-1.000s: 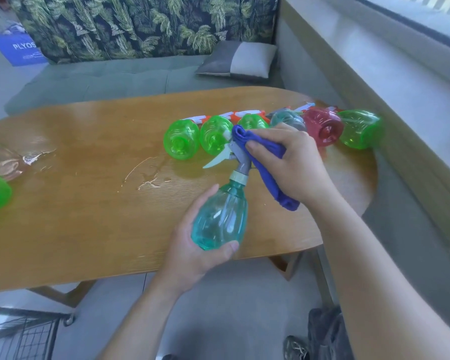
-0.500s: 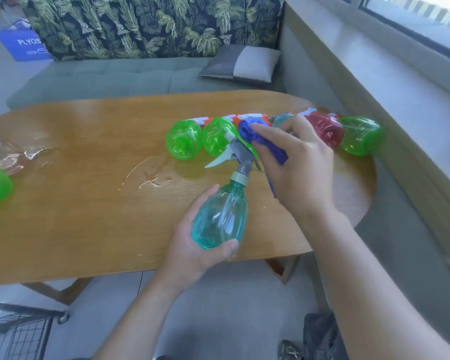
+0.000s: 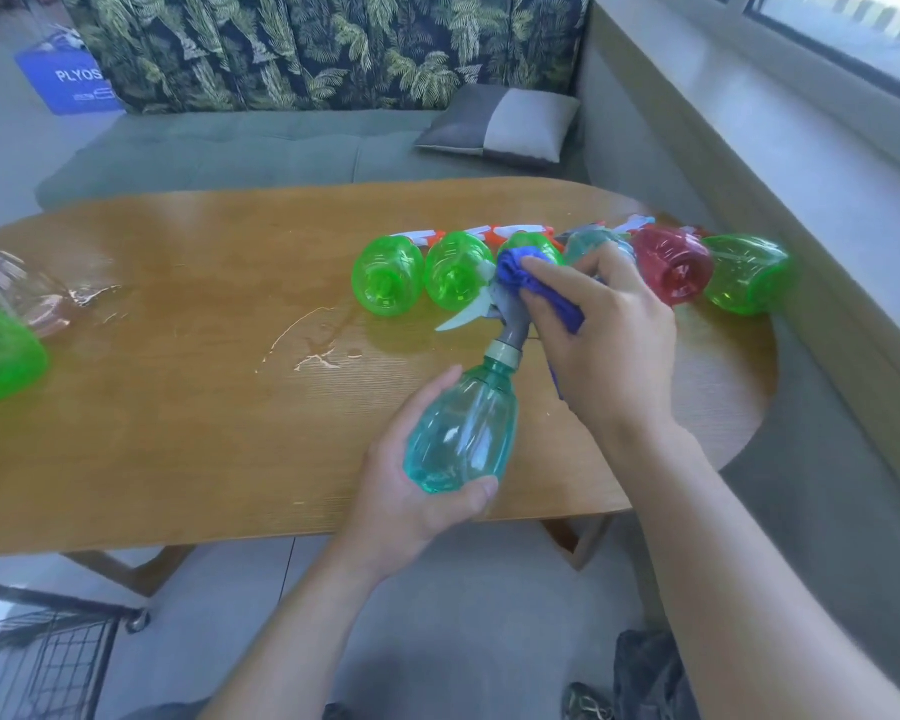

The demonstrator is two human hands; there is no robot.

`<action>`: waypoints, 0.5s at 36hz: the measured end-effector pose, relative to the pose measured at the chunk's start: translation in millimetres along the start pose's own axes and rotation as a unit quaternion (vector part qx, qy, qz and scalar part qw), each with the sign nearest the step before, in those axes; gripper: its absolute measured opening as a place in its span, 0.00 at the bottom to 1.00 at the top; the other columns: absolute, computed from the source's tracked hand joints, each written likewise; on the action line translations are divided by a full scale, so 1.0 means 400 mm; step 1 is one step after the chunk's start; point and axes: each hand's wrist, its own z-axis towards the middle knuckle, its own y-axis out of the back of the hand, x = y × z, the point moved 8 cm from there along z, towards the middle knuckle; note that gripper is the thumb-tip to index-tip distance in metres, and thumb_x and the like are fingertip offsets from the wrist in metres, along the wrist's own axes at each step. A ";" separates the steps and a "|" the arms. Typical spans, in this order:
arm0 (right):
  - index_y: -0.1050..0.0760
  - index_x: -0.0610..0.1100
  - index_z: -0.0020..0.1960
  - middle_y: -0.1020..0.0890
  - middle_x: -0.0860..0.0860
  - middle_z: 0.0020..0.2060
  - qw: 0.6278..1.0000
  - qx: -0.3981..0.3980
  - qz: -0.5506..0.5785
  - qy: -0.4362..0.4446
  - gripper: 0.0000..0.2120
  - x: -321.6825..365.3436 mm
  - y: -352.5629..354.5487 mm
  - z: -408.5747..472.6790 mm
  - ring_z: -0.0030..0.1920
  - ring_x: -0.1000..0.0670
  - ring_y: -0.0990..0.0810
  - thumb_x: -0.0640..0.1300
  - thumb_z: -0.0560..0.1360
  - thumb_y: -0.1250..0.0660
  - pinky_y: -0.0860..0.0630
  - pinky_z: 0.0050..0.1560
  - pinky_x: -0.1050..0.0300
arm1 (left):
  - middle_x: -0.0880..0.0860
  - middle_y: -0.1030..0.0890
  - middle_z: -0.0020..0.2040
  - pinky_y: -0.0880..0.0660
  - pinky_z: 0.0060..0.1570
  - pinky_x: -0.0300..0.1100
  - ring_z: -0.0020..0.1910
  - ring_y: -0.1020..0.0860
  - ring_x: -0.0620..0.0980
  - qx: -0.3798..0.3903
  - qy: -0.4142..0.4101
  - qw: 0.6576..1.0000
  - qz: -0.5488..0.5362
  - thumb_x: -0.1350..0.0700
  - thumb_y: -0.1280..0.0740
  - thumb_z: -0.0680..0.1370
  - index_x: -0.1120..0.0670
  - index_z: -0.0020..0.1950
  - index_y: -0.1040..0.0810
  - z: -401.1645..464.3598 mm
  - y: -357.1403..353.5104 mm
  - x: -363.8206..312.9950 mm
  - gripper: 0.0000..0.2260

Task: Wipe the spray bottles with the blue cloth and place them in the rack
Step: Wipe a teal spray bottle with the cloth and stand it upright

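The teal spray bottle (image 3: 463, 433) is being cupped round its base by the left hand (image 3: 417, 491), its long axis tilting up and away towards the right hand (image 3: 604, 345). There the blue cloth (image 3: 528, 283) is being pinched against the grey spray head (image 3: 510, 309); the rack (image 3: 37, 662) is lying nearer, low beside the left arm

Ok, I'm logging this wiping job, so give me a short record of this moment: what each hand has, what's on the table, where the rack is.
left hand: grips teal bottle by its body
right hand: presses blue cloth on the bottle's sprayer head
table: six bottles lying in a row at the far side, more at the left edge, spilled water
rack: on the floor, lower left
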 end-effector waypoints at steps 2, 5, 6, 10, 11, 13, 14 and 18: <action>0.15 0.54 0.62 0.22 0.52 0.45 0.999 -0.036 0.013 -0.022 0.11 -0.016 0.026 -0.009 0.40 0.53 0.24 0.52 0.80 0.29 0.25 0.38 0.54 | 0.45 0.20 0.72 0.24 0.73 0.56 0.72 0.21 0.52 -0.010 -0.002 1.000 -0.005 0.57 0.18 0.68 0.40 0.78 0.25 0.000 0.004 0.002 0.40; 0.15 0.51 0.62 0.23 0.53 0.44 0.986 -0.038 0.128 -0.104 0.11 -0.041 0.036 -0.049 0.43 0.58 0.24 0.48 0.81 0.28 0.29 0.47 0.66 | 0.44 0.19 0.71 0.21 0.67 0.45 0.70 0.20 0.49 -0.038 -0.002 0.999 -0.029 0.58 0.18 0.68 0.43 0.78 0.26 0.001 0.019 0.001 0.40; 0.15 0.51 0.62 0.22 0.53 0.44 0.976 -0.015 0.166 -0.139 0.11 -0.045 0.023 -0.070 0.44 0.59 0.23 0.47 0.81 0.28 0.30 0.48 0.68 | 0.44 0.19 0.72 0.21 0.66 0.43 0.70 0.19 0.49 -0.047 -0.001 0.998 -0.041 0.56 0.18 0.68 0.42 0.78 0.26 0.002 0.026 -0.002 0.40; 0.15 0.60 0.55 0.16 0.54 0.46 0.912 0.089 0.303 -0.261 0.10 -0.036 -0.072 -0.175 0.48 0.57 0.17 0.45 0.80 0.28 0.23 0.53 0.58 | 0.44 0.22 0.75 0.24 0.72 0.54 0.74 0.22 0.49 -0.091 -0.005 0.993 -0.070 0.49 0.20 0.68 0.38 0.77 0.26 0.011 0.057 -0.010 0.38; 0.15 0.60 0.54 0.14 0.55 0.47 0.900 0.105 0.320 -0.277 0.09 -0.027 -0.095 -0.194 0.50 0.55 0.16 0.46 0.80 0.28 0.21 0.55 0.52 | 0.44 0.22 0.75 0.24 0.73 0.56 0.74 0.23 0.50 -0.099 -0.003 0.992 -0.083 0.49 0.21 0.68 0.37 0.77 0.26 0.014 0.063 -0.009 0.37; 0.15 0.59 0.55 0.13 0.55 0.49 0.889 0.131 0.333 -0.284 0.08 -0.006 -0.128 -0.216 0.52 0.53 0.15 0.47 0.81 0.29 0.20 0.59 0.46 | 0.47 0.22 0.76 0.24 0.72 0.59 0.75 0.23 0.53 -0.110 0.008 0.986 -0.124 0.50 0.21 0.68 0.38 0.77 0.26 0.020 0.072 -0.005 0.37; 0.15 0.59 0.56 0.13 0.54 0.49 0.888 0.142 0.336 -0.280 0.08 0.004 -0.140 -0.222 0.52 0.53 0.16 0.47 0.82 0.30 0.21 0.59 0.44 | 0.49 0.22 0.76 0.25 0.72 0.61 0.76 0.24 0.55 -0.113 0.013 0.983 -0.142 0.50 0.21 0.69 0.38 0.77 0.26 0.021 0.075 -0.005 0.37; 0.16 0.55 0.58 0.14 0.53 0.48 0.875 0.154 0.363 -0.281 0.08 0.031 -0.164 -0.231 0.48 0.51 0.18 0.48 0.84 0.34 0.21 0.54 0.42 | 0.53 0.23 0.77 0.29 0.75 0.68 0.76 0.24 0.58 -0.125 0.023 0.977 -0.172 0.50 0.21 0.70 0.38 0.78 0.26 0.023 0.092 -0.002 0.36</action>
